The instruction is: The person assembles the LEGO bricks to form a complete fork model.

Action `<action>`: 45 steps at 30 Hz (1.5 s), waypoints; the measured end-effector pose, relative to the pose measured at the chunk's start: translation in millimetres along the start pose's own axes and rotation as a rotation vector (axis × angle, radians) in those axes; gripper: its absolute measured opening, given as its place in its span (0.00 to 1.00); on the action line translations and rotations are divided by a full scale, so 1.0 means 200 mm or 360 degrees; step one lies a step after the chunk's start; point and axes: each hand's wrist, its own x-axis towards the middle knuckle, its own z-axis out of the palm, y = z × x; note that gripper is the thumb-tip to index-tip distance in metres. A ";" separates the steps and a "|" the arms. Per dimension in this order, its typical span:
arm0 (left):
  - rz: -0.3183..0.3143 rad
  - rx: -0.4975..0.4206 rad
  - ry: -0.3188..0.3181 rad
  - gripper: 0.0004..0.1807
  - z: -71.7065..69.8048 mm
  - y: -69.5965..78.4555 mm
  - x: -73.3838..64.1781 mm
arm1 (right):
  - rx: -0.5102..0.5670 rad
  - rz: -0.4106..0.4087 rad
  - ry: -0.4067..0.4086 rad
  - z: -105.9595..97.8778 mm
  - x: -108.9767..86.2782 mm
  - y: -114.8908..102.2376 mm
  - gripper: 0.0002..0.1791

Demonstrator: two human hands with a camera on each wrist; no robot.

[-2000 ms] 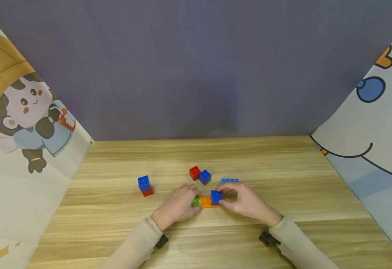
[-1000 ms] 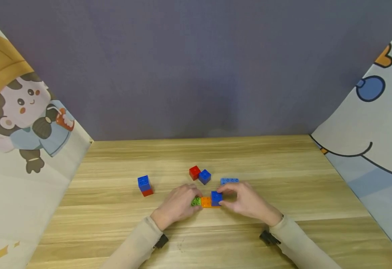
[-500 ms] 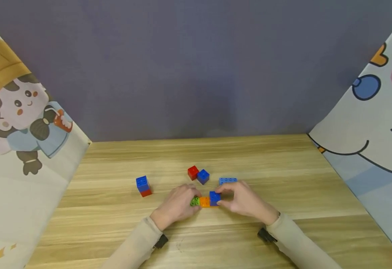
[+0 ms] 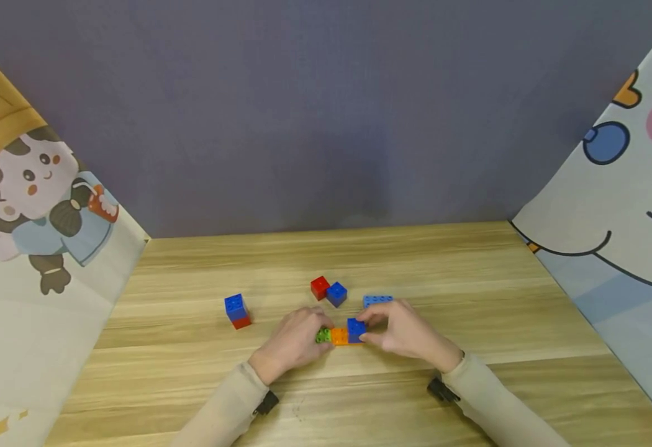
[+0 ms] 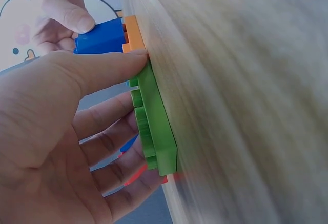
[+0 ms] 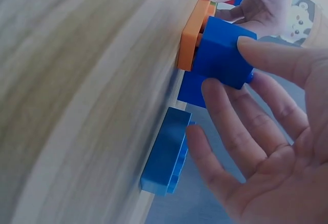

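My left hand (image 4: 297, 338) grips a row made of a long green brick (image 5: 158, 126) and an orange brick (image 4: 339, 336), thumb and fingers near where the two meet. The row lies flat on the table, studs up. Between thumb and fingertips, my right hand (image 4: 412, 332) pinches a square blue brick (image 6: 220, 52) over the right end of the orange one. A thin gap with orange studs shows between blue and orange in the right wrist view. Much of the green brick is hidden by the left hand in the head view.
A light blue long brick (image 4: 378, 300) lies just behind my right hand. Behind the row, a red cube brick (image 4: 320, 287) and a blue cube brick (image 4: 336, 294) stand side by side. Farther left is a blue-on-red stack (image 4: 237, 310). A grey wall (image 4: 326, 124) bounds the wooden table (image 4: 192, 391).
Over the orange brick's right end, the pinched blue brick has come slightly down and into line. Both hands keep their grip; the head view shifts a little.
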 end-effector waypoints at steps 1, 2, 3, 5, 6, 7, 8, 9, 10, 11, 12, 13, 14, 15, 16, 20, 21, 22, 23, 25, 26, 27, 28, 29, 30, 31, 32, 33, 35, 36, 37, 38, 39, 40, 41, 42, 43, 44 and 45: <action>0.0000 0.0002 0.0001 0.17 0.00 0.00 0.00 | -0.0010 0.0004 0.0000 0.00 0.00 0.00 0.15; -0.0001 0.0005 0.0002 0.17 0.00 0.00 0.00 | -0.0020 0.0004 0.0001 0.00 0.00 -0.01 0.15; -0.0004 0.0008 0.0003 0.18 0.00 0.00 0.00 | -0.0030 0.0005 0.0001 0.00 0.00 -0.01 0.15; -0.0009 0.0011 0.0004 0.18 0.00 0.00 0.00 | -0.0046 0.0005 0.0006 0.01 0.00 -0.01 0.15; -0.0012 0.0012 0.0003 0.18 0.00 0.00 0.00 | -0.0049 0.0006 0.0011 0.01 0.00 -0.01 0.15; -0.0014 0.0013 0.0003 0.18 0.00 0.00 0.00 | -0.0044 0.0002 0.0015 0.01 0.00 -0.01 0.15; -0.0013 0.0016 0.0005 0.18 0.00 0.00 0.00 | -0.0034 -0.0004 0.0016 0.01 0.00 -0.01 0.15; -0.0015 0.0018 0.0005 0.18 0.00 0.00 -0.01 | -0.0020 -0.0011 0.0020 0.01 0.00 -0.01 0.15; -0.0015 0.0020 0.0005 0.18 0.00 0.00 -0.01 | -0.0005 -0.0008 0.0022 0.01 0.00 0.00 0.15; -0.0017 0.0020 0.0004 0.18 0.00 0.00 -0.01 | 0.0009 -0.0003 0.0022 0.02 0.00 0.00 0.16; -0.0015 0.0022 0.0005 0.18 0.00 0.00 0.00 | 0.0018 -0.0001 0.0019 0.02 0.00 0.01 0.16; -0.0015 0.0023 0.0005 0.18 0.00 0.00 0.00 | 0.0026 0.0000 0.0017 0.02 0.00 0.01 0.16; -0.0010 0.0027 0.0007 0.18 0.00 0.00 0.00 | 0.0032 -0.0002 0.0013 0.02 -0.01 0.02 0.16; -0.0008 0.0031 0.0004 0.17 0.00 0.00 0.00 | 0.0029 -0.0006 0.0009 0.02 -0.01 0.03 0.16; -0.0002 0.0034 0.0005 0.17 0.00 0.00 0.00 | 0.0027 -0.0006 0.0004 0.02 0.00 0.03 0.16; 0.0013 0.0050 0.0008 0.17 0.01 0.00 0.00 | 0.0030 -0.0055 0.0009 0.01 0.01 0.04 0.14; 0.0012 0.0051 0.0009 0.17 0.01 0.00 0.00 | 0.0036 -0.0061 0.0019 0.01 0.02 0.04 0.14; 0.0011 0.0052 0.0011 0.17 0.01 0.00 0.00 | 0.0045 -0.0064 0.0034 0.00 0.03 0.03 0.14; 0.0011 0.0054 0.0013 0.17 0.01 0.00 0.00 | 0.0057 -0.0067 0.0054 0.00 0.04 0.03 0.15; 0.0010 0.0054 0.0014 0.17 0.01 0.00 0.00 | 0.0071 -0.0064 0.0098 -0.01 0.06 0.01 0.15; 0.0009 0.0056 0.0015 0.17 0.01 0.00 0.00 | 0.0067 -0.0060 0.0120 -0.02 0.08 0.00 0.15; 0.0009 0.0058 0.0015 0.17 0.01 0.00 0.00 | 0.0061 -0.0053 0.0144 -0.02 0.09 0.00 0.15; 0.0009 0.0060 0.0014 0.17 0.01 0.00 0.00 | 0.0060 -0.0044 0.0164 -0.03 0.11 -0.01 0.15; 0.0009 0.0062 0.0012 0.17 0.01 0.00 0.00 | 0.0050 -0.0030 0.0182 -0.03 0.12 -0.02 0.15; 0.0009 0.0062 0.0011 0.17 0.01 0.00 0.00 | 0.0041 -0.0015 0.0198 -0.03 0.14 -0.02 0.14; 0.0009 0.0064 0.0010 0.17 0.01 0.00 0.00 | 0.0032 -0.0001 0.0211 -0.04 0.15 -0.03 0.14; 0.0009 0.0065 0.0010 0.17 0.01 0.00 0.00 | 0.0028 0.0015 0.0221 -0.04 0.16 -0.03 0.14; 0.0011 0.0066 0.0010 0.17 0.01 0.00 0.00 | 0.0032 0.0026 0.0228 -0.04 0.18 -0.04 0.14; 0.0010 0.0066 0.0009 0.18 0.01 0.00 0.00 | 0.0028 0.0046 0.0235 -0.04 0.21 -0.05 0.15; 0.0008 0.0065 0.0007 0.18 0.01 0.00 0.00 | 0.0025 0.0053 0.0239 -0.04 0.22 -0.05 0.16; 0.0007 0.0064 0.0006 0.18 0.00 0.00 0.00 | 0.0010 0.0059 0.0240 -0.04 0.23 -0.05 0.17; 0.0006 0.0064 0.0004 0.18 0.00 0.00 0.00 | -0.0003 0.0063 0.0244 -0.04 0.25 -0.06 0.18; 0.0004 0.0064 0.0002 0.18 0.00 0.00 0.00 | -0.0020 0.0068 0.0247 -0.04 0.26 -0.06 0.19; 0.0002 0.0062 0.0001 0.18 0.01 -0.01 0.00 | -0.0040 0.0073 0.0250 -0.04 0.27 -0.06 0.19; 0.0001 0.0062 0.0000 0.18 0.01 -0.01 0.00 | -0.0059 0.0076 0.0253 -0.03 0.28 -0.06 0.20; 0.0000 0.0063 0.0001 0.18 0.01 -0.01 0.00 | -0.0073 0.0082 0.0254 -0.03 0.29 -0.06 0.20; 0.0002 0.0065 0.0003 0.18 0.01 -0.01 0.00 | -0.0087 0.0081 0.0254 -0.02 0.29 -0.05 0.21; 0.0002 0.0066 0.0004 0.18 0.01 -0.01 0.00 | -0.0094 0.0086 0.0253 -0.02 0.30 -0.05 0.21; 0.0004 0.0069 0.0006 0.18 0.01 -0.01 0.00 | -0.0096 0.0093 0.0249 -0.01 0.31 -0.05 0.21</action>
